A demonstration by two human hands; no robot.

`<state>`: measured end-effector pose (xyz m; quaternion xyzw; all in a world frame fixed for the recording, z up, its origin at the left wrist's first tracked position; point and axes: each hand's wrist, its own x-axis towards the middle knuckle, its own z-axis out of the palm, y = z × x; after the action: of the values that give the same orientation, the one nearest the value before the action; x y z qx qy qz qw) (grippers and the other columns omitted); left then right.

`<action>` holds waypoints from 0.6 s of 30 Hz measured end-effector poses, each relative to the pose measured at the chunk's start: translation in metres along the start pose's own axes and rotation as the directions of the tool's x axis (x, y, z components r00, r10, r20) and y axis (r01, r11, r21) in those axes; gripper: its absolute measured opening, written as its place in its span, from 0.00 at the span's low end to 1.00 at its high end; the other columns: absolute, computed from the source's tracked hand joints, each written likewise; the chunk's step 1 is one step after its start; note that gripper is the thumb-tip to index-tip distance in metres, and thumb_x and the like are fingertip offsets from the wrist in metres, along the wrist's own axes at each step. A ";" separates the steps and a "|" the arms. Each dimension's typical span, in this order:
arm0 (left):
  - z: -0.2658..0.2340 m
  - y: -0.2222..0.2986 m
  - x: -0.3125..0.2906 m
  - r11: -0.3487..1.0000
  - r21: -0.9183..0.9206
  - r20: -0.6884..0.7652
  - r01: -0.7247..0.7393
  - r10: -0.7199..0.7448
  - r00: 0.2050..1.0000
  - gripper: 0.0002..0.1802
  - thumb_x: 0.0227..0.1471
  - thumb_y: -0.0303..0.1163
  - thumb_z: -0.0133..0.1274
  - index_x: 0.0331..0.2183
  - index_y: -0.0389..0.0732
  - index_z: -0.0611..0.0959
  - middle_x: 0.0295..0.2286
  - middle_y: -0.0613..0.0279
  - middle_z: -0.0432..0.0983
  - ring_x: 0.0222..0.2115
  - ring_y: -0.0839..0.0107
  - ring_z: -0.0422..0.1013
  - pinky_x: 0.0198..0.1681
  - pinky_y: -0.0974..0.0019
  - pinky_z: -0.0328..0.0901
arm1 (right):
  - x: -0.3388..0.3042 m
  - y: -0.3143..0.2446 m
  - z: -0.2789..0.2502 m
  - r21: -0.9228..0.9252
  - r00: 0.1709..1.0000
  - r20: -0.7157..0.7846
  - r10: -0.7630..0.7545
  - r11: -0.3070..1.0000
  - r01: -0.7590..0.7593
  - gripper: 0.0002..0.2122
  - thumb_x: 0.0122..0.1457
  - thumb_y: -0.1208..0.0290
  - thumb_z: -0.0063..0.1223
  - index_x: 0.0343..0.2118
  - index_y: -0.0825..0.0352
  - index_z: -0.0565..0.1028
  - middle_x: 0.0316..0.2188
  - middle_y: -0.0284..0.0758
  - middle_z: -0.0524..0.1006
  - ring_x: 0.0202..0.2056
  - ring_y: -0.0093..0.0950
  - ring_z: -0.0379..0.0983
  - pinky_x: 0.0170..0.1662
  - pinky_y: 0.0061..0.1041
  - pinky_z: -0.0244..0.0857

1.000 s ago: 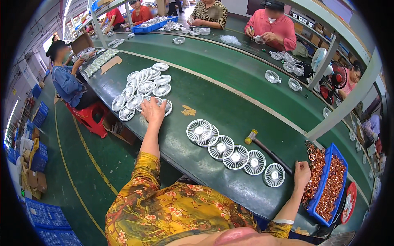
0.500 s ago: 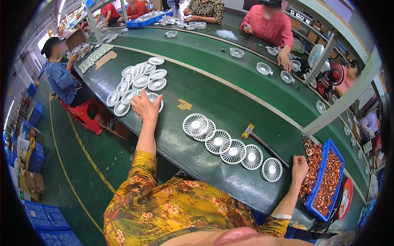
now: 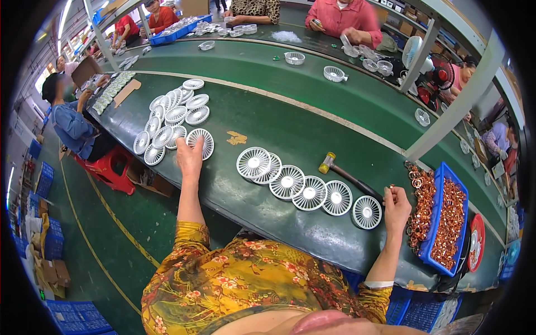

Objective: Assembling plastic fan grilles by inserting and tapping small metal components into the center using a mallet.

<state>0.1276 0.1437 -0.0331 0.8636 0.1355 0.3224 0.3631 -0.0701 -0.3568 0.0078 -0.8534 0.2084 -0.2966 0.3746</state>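
Note:
My left hand (image 3: 190, 160) grips the near left edge of a white slotted round grille (image 3: 207, 146), its thumb over the rim. Beside it lies a loose pile of the same grilles (image 3: 175, 115). In front of me several more form a slanting row, partly overlapping, from the left grille (image 3: 253, 162) to the right one (image 3: 367, 212). My right hand (image 3: 397, 207) is raised in a pinch past the row's right end. A small copper-coloured ring (image 3: 391, 187) seems to show at its fingertips, mostly hidden.
A hammer (image 3: 352, 177) with a yellow head lies behind the row. At right, copper rings (image 3: 420, 192) are heaped against a blue tray (image 3: 425, 252) full of them. A metal post (image 3: 455, 100) rises beyond. Co-workers sit across the green conveyor (image 3: 245, 70) and at far left (image 3: 75, 125).
My left hand has closed on a grille at the pile's edge and draws it slightly nearer. My right hand has lifted from beside the copper rings, fingers pinched. The whole view has shifted a little.

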 end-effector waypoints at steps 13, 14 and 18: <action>-0.013 0.029 -0.037 0.953 -0.299 0.154 0.056 -0.010 0.988 0.14 0.53 0.40 0.55 0.33 0.37 0.79 0.26 0.58 0.78 0.28 0.71 0.72 0.35 0.64 0.65 | -0.026 -0.030 0.006 0.007 0.990 0.062 -0.129 0.992 0.128 0.06 0.54 0.73 0.58 0.32 0.69 0.75 0.20 0.34 0.76 0.22 0.21 0.74 0.28 0.21 0.68; -0.012 0.027 -0.035 0.947 -0.318 0.141 0.040 0.005 0.990 0.15 0.53 0.40 0.54 0.33 0.36 0.78 0.27 0.58 0.78 0.29 0.71 0.71 0.36 0.64 0.65 | -0.027 -0.030 0.006 0.013 0.988 0.060 -0.139 0.990 0.139 0.06 0.54 0.73 0.57 0.32 0.68 0.75 0.20 0.34 0.76 0.22 0.21 0.74 0.28 0.21 0.68; 0.009 -0.009 -0.008 0.906 -0.413 0.191 0.093 -0.013 0.982 0.14 0.55 0.39 0.53 0.31 0.35 0.76 0.27 0.59 0.75 0.29 0.73 0.68 0.36 0.66 0.64 | -0.028 -0.036 0.005 0.024 0.985 0.088 -0.149 0.989 0.148 0.05 0.54 0.73 0.57 0.32 0.68 0.75 0.21 0.35 0.77 0.23 0.23 0.74 0.29 0.22 0.68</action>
<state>0.1275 0.1417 -0.0483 0.7872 0.0525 0.2529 0.5599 -0.0830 -0.3154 0.0225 -0.8757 0.1247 -0.2868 0.3678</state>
